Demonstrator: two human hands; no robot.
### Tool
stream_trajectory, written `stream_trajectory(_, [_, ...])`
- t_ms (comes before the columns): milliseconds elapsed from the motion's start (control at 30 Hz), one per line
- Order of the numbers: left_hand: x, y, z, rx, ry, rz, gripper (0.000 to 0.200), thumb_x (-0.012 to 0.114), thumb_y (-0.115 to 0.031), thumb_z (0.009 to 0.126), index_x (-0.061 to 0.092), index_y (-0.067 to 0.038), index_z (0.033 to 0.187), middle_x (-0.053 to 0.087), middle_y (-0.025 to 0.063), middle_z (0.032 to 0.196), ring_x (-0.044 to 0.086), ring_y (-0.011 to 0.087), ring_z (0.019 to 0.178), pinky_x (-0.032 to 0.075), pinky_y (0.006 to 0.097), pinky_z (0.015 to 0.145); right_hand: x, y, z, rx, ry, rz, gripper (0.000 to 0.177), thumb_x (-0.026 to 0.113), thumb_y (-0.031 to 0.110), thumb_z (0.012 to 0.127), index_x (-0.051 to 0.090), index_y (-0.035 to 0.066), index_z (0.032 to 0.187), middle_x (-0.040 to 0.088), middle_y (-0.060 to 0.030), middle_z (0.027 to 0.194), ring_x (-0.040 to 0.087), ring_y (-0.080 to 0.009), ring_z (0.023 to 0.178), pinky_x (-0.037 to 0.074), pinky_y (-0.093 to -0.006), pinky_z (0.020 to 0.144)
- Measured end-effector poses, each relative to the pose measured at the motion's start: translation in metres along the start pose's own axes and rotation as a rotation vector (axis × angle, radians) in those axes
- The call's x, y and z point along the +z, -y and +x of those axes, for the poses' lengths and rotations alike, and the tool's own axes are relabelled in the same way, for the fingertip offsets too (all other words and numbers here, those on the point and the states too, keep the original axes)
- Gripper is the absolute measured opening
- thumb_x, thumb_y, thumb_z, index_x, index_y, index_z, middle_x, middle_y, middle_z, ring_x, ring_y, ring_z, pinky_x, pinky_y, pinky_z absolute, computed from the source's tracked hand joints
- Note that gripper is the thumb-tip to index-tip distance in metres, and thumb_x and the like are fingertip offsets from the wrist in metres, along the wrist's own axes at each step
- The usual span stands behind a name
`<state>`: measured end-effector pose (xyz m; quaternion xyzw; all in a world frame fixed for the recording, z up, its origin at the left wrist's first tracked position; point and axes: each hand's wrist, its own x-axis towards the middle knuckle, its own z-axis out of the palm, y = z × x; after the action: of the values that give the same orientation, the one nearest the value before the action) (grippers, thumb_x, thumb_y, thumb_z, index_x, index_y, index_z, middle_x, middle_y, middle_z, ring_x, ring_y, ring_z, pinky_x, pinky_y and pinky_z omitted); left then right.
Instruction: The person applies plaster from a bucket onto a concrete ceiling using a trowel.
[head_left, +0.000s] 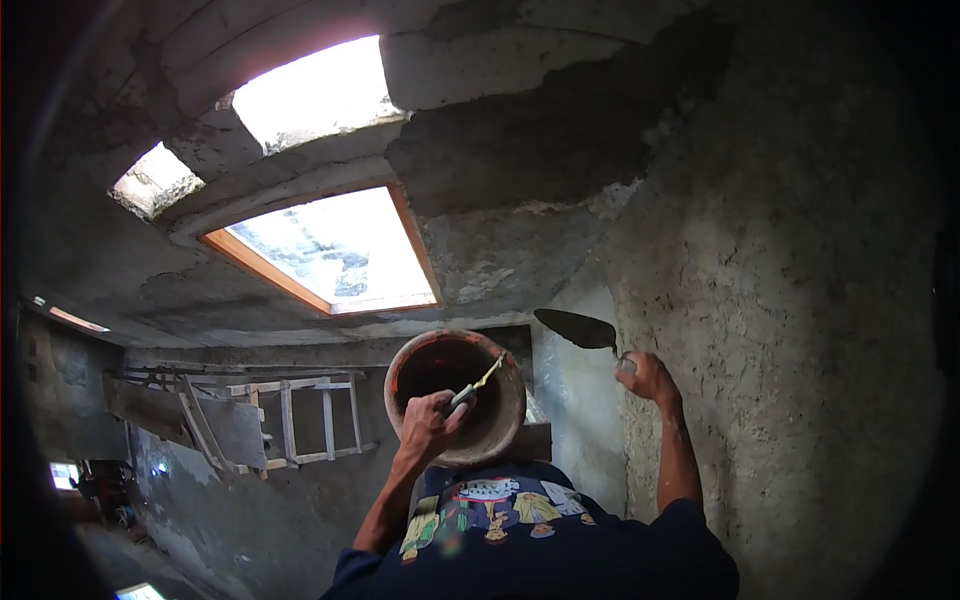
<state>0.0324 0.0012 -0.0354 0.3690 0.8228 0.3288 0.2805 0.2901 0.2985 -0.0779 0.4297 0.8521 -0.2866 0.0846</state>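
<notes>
Dark T-shirt (620, 560) beneath me, I close my left hand (428, 425) around what looks like the handle (486, 378) of the bucket (513, 412) just before my belly; an even pull should stop it tipping. My right hand (650, 378) clasps the trowel (578, 328) by its grip, out to the bucket's right beside the rough wall (780, 300), where a firm hold with a supple wrist best controls the blade.

Shadow hides the bottom of the bucket (512, 418), and glare blurs the view beyond the window (340, 250).
</notes>
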Motion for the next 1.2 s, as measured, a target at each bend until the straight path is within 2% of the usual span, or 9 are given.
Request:
stream_trajectory(67, [0.001,-0.004,-0.004,0.033,-0.007,-0.065,0.029,0.066,-0.027,0.083,0.061,0.000,0.073,0.053,0.0212,0.059,0.054,0.0364,0.053,0.040,0.0393,0.050,0.009,-0.003,-0.029,0.061,0.141,0.072,0.047,0.065,0.039,0.073,0.065,-0.004,0.094,0.065,-0.0255,0.089,0.066,-0.0343,0.085,0.050,-0.0408,0.074])
stream_trajectory(200, [0.011,0.004,-0.002,0.298,-0.099,-0.149,0.030,0.064,-0.023,0.086,0.057,0.002,0.070,0.048,0.0215,0.057,0.045,0.0379,0.050,0.037,0.0406,0.048,0.031,-0.011,-0.076,-0.116,-0.008,0.157,0.041,0.068,0.031,0.074,0.061,0.000,0.100,0.064,-0.0214,0.095,0.063,-0.0336,0.090,0.049,-0.0390,0.080])
stream_trajectory(300, [0.006,-0.004,-0.009,0.142,-0.003,-0.147,0.037,0.062,-0.027,0.088,0.054,0.002,0.068,0.045,0.0201,0.054,0.036,0.0324,0.047,0.034,0.0403,0.047,0.033,0.022,-0.089,-0.084,0.167,0.201,0.040,0.068,0.030,0.076,0.060,0.002,0.104,0.064,-0.0209,0.095,0.063,-0.0346,0.093,0.050,-0.0389,0.080])
stream_trajectory(400, [0.011,-0.003,-0.011,0.072,0.042,-0.170,0.046,0.058,-0.036,0.091,0.053,0.003,0.067,0.042,0.0152,0.051,0.036,0.0193,0.045,0.032,0.0389,0.047,0.069,0.027,-0.087,-0.259,-0.012,0.002,0.040,0.068,0.028,0.077,0.058,0.004,0.108,0.063,-0.0188,0.094,0.062,-0.0353,0.090,0.050,-0.0404,0.079])
stream_trajectory(700, [0.057,0.043,-0.011,-0.024,0.107,-0.271,0.054,0.052,-0.043,0.093,0.049,0.003,0.067,0.036,0.0105,0.051,0.033,0.0160,0.048,0.031,0.0372,0.048,0.163,0.066,-0.035,-0.537,0.143,-0.467,0.033,0.064,0.027,0.079,0.059,0.012,0.107,0.062,-0.0131,0.090,0.064,-0.0311,0.087,0.051,-0.0419,0.072])
stream_trajectory(767, [0.060,0.042,-0.011,-0.038,0.117,-0.291,0.054,0.051,-0.043,0.094,0.048,0.003,0.067,0.035,0.0104,0.051,0.032,0.0160,0.049,0.031,0.0373,0.048,0.196,0.062,-0.019,-0.605,0.014,-0.595,0.021,0.058,0.022,0.082,0.065,0.011,0.099,0.064,-0.0116,0.087,0.067,-0.0279,0.080,0.052,-0.0402,0.066])
stream_trajectory(867, [0.063,0.037,-0.013,-0.060,0.124,-0.325,0.055,0.048,-0.043,0.095,0.047,0.004,0.067,0.035,0.0102,0.051,0.032,0.0159,0.049,0.031,0.0377,0.048,0.219,0.075,-0.006,-0.597,0.074,-0.815,0.020,0.056,0.016,0.081,0.072,0.010,0.091,0.065,-0.0128,0.093,0.067,-0.0230,0.081,0.052,-0.0362,0.059])
stream_trajectory(1000, [0.074,0.047,-0.016,-0.026,0.110,-0.404,0.056,0.047,-0.043,0.096,0.046,0.004,0.066,0.033,0.0080,0.052,0.030,0.0147,0.050,0.030,0.0366,0.047,0.212,0.105,-0.003,-0.675,0.180,-0.864,0.015,0.060,0.016,0.080,0.073,0.010,0.085,0.066,-0.0110,0.092,0.068,-0.0211,0.080,0.052,-0.0317,0.059])
stream_trajectory(1200, [0.069,0.061,-0.010,-0.072,0.083,-0.503,0.055,0.048,-0.043,0.095,0.045,0.000,0.061,0.033,0.0027,0.050,0.029,0.0110,0.048,0.026,0.0333,0.045,0.217,0.104,-0.005,-0.840,0.199,-0.793,0.016,0.060,0.017,0.077,0.073,0.007,0.079,0.065,-0.0150,0.088,0.069,-0.0250,0.073,0.053,-0.0363,0.056])
